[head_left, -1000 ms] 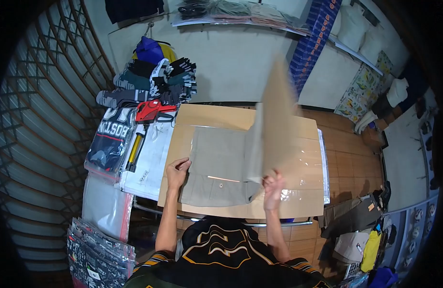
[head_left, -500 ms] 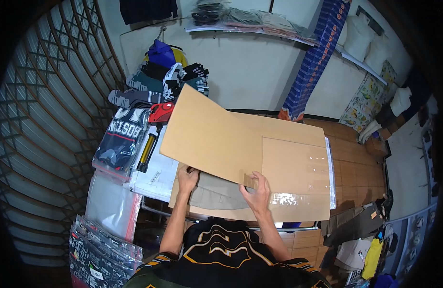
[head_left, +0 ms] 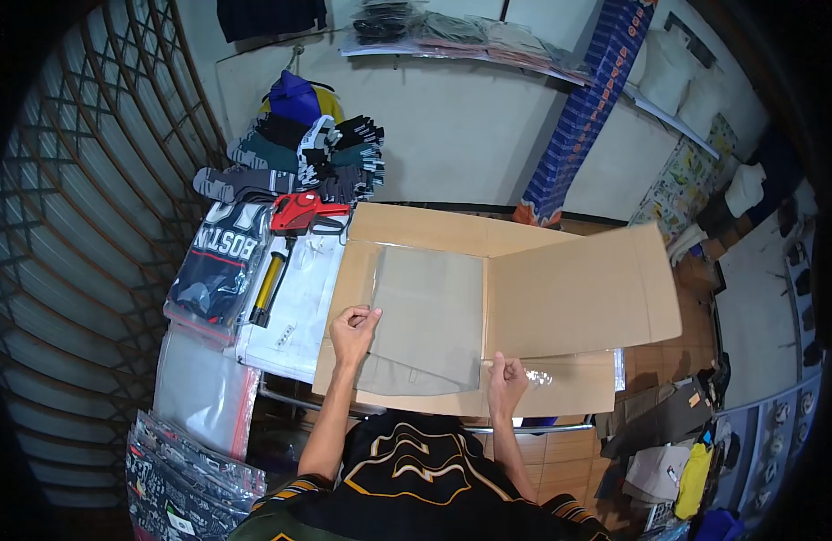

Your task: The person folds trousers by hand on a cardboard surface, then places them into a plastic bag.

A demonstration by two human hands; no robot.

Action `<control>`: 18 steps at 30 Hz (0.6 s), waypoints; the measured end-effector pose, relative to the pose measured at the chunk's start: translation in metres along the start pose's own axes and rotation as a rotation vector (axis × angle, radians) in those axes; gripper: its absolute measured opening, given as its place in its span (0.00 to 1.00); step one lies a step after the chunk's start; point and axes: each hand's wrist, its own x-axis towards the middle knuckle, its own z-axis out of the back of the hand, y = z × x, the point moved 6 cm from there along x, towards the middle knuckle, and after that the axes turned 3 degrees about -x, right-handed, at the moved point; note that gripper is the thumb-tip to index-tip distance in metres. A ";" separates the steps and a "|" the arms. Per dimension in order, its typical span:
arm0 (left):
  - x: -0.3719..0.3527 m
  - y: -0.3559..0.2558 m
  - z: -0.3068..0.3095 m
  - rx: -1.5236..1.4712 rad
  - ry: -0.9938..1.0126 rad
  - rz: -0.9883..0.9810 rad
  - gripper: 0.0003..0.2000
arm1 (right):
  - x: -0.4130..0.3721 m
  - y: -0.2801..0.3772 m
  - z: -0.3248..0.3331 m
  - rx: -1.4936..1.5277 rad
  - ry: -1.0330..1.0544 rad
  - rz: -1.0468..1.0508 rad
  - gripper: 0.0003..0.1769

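Limp-looking folded grey cloth (head_left: pixel 429 302) is best held by its edges; 1 is pinched by the left hand (head_left: pixel 351 339); what is held by the right hand (head_left: pixel 506 389) cannot be told.

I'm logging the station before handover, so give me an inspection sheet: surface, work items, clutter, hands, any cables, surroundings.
Surface: white tabletop, partly covered by a cardboard sheet.
Work items: gray garment lies flat on the cardboard; cardboard flap stands raised at its right.
Clutter: red tool, yellow-and-black tool and bagged BOSTON garment left of the cardboard.
Hands: left hand at the garment's left edge, right hand by the flap's near corner; grips unclear.
Cables: nothing seen.
Surroundings: lattice gate left, wall shelf ahead.
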 end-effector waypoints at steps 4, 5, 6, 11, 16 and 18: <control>0.003 0.009 0.001 -0.026 0.014 0.006 0.12 | 0.014 0.001 -0.020 -0.056 0.109 0.025 0.17; 0.006 0.014 0.002 -0.032 0.037 0.004 0.11 | 0.020 0.002 -0.029 -0.055 0.145 0.039 0.15; 0.008 0.020 0.002 -0.038 0.059 0.000 0.10 | 0.026 0.004 -0.038 -0.053 0.182 0.054 0.14; 0.009 0.023 0.003 -0.096 0.094 -0.020 0.08 | 0.051 0.040 -0.079 -0.313 0.207 0.321 0.07; 0.009 0.013 0.003 -0.042 0.121 -0.001 0.06 | 0.087 0.052 -0.129 -0.465 0.331 0.515 0.16; 0.007 0.006 0.004 -0.040 0.091 -0.053 0.07 | 0.097 0.047 -0.156 -0.667 0.432 0.611 0.21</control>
